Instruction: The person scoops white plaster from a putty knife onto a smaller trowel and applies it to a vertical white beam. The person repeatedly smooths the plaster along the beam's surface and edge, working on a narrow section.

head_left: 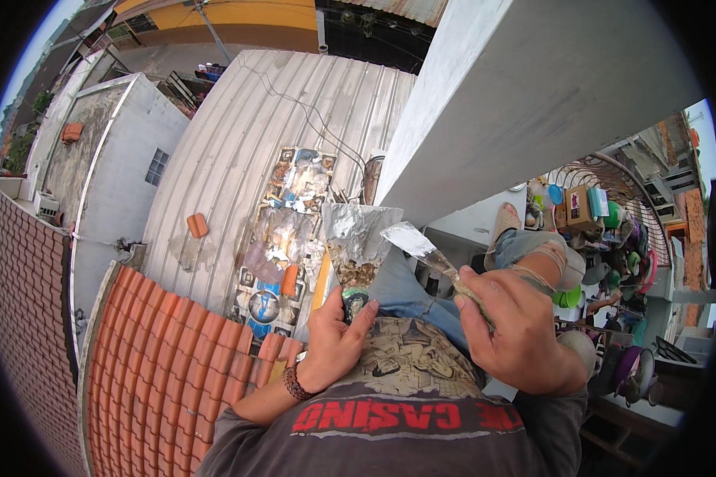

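Observation:
My left hand [332, 340], with a brown braided bracelet at its wrist, grips a wide putty knife [358, 253] by its green and black handle. Grey-white putty covers the upper part of that broad blade, which has brown stains lower down. In my right hand [511, 327] is a narrower putty knife [426, 248], its handle crusted with dried putty. White putty coats its tip, which points left beside the wide blade's right edge. The two blades are close together; whether they touch I cannot tell.
A large white wall or beam [525, 103] rises just ahead. Below lie a ribbed metal roof [207, 159], a stained printed sheet [274, 306] and orange roof tiles [155, 358]. Loose wires [310, 111] cross the roof. Household clutter [605, 262] stands at right, beside my bent leg.

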Demonstrator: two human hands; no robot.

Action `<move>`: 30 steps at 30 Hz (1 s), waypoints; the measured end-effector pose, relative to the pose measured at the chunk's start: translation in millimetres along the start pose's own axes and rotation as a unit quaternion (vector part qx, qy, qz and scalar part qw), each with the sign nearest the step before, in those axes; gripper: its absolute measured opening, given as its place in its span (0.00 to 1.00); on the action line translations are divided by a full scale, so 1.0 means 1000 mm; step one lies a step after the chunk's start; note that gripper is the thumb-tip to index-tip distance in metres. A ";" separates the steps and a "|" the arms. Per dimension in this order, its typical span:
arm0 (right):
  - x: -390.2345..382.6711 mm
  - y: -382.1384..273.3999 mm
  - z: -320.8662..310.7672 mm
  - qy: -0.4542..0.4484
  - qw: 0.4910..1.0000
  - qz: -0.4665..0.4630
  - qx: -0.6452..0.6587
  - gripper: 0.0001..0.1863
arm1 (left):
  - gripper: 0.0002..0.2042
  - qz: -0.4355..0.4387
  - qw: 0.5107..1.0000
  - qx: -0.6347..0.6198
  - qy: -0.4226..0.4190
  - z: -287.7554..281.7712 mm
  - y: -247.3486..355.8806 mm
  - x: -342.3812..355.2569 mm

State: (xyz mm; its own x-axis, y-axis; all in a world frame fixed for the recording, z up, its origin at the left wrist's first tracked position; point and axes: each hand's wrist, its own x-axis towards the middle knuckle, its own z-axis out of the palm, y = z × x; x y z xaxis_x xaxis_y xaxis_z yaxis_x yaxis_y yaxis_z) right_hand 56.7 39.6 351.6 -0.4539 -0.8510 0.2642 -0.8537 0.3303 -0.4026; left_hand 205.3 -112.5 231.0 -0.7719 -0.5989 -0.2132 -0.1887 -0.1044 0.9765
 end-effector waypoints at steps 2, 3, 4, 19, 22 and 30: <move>0.005 0.000 0.005 0.007 1.000 -0.005 0.005 0.17 | 0.12 0.044 0.997 0.063 0.015 -0.002 -0.007 0.003; 0.004 -0.002 0.009 0.001 1.000 -0.003 -0.003 0.17 | 0.13 0.055 0.995 0.078 0.018 -0.002 -0.007 0.004; 0.003 -0.006 0.012 -0.005 1.000 0.000 -0.010 0.16 | 0.14 0.065 0.993 0.093 0.021 -0.002 -0.008 0.004; -0.023 0.038 0.026 -0.137 0.746 0.381 0.530 0.16 | 0.11 -0.005 0.999 -0.035 -0.009 -0.003 -0.009 0.012; -0.037 0.036 0.050 -0.122 0.705 0.382 0.584 0.16 | 0.10 -0.010 0.998 -0.065 -0.006 -0.001 -0.008 0.011; -0.050 0.005 0.087 -0.053 0.686 0.382 0.617 0.18 | 0.10 0.005 0.998 -0.064 0.012 0.007 -0.004 0.008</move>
State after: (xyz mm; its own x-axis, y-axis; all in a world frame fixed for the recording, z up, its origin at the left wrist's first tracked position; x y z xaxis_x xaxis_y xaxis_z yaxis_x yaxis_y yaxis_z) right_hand 96.9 48.2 260.1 -0.5721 -0.6678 -0.4762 0.5189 0.1549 -0.8407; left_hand 195.4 -111.4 224.8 -0.7587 -0.6186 -0.2043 -0.1014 -0.1978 0.9750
